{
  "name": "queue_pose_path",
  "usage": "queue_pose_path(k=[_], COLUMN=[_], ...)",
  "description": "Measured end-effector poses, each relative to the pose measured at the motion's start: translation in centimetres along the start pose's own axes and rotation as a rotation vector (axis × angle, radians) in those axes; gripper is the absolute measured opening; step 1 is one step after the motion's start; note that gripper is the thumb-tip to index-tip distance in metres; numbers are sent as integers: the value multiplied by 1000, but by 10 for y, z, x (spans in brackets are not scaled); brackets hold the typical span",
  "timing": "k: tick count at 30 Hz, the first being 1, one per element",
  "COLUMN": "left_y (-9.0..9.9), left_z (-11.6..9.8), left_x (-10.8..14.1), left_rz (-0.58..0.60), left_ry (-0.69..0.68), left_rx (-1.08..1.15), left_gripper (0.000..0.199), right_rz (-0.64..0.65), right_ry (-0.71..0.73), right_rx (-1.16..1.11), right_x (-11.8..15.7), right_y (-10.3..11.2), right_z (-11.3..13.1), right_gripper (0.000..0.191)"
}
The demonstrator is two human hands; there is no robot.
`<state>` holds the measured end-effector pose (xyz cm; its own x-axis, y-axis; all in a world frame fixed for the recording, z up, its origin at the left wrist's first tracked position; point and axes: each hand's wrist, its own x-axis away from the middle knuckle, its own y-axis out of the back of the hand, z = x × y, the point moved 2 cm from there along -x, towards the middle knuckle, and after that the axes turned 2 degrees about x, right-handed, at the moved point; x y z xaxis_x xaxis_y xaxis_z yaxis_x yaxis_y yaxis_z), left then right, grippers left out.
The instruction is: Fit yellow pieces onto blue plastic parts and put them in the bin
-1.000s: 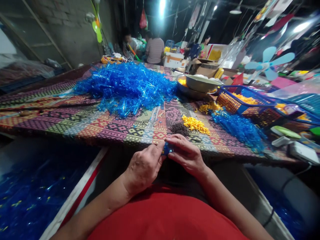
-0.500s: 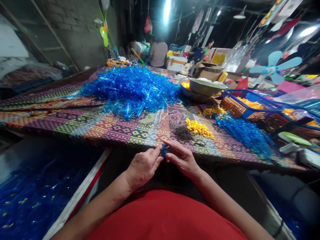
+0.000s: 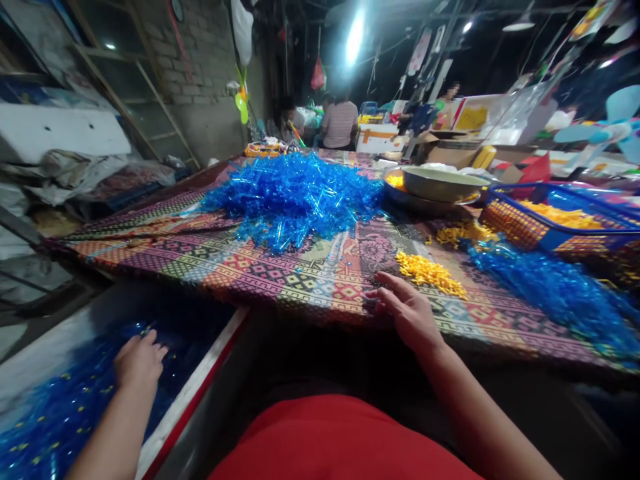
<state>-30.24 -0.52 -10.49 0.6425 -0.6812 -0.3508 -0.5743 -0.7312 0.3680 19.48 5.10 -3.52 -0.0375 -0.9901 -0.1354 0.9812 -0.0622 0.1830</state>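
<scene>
My left hand (image 3: 140, 363) is down in the bin at the left, fingers spread just over a layer of blue plastic pieces with yellow bits (image 3: 60, 413). It shows nothing held. My right hand (image 3: 407, 310) rests at the front edge of the patterned woven mat (image 3: 280, 283), fingers apart and empty, next to a pile of yellow plastic pieces (image 3: 430, 275). A big heap of clear blue plastic runners (image 3: 293, 200) lies farther back on the mat. The small blue piece from before is not visible.
Blue plastic strands (image 3: 555, 293) lie at the right of the mat, beyond them a blue-rimmed basket of yellow pieces (image 3: 530, 223). A metal bowl (image 3: 440, 185) stands behind. The bin's white and red rim (image 3: 200, 380) runs beside me. Co-workers (image 3: 340, 125) sit at the far end.
My hands have come apart from the small blue piece they held together. The left hand has moved down into the left bin, the right has opened onto the mat edge, and the view has swung right.
</scene>
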Motion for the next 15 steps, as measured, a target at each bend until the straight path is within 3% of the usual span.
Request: queue_pose_path(k=[3,6,11,15], left_y=[-12,-36,-100,-151], left_z=[-21,-59,-129,-145], left_x=[-11,-20,-27,-58], left_rz=[-205,-219,138,268], left_ry=[62,-8,-343,-424], left_rx=[27,55,49,-138], left_gripper=[48,46,39,39], right_rz=[20,43,155,209], right_ry=[13,9,52,176], right_rx=[62,104,269,364], right_x=[2,3,-5,-14], right_y=[-2,-1,-3,-12], right_z=[-1,0,5,6], right_gripper=[43,42,36,32])
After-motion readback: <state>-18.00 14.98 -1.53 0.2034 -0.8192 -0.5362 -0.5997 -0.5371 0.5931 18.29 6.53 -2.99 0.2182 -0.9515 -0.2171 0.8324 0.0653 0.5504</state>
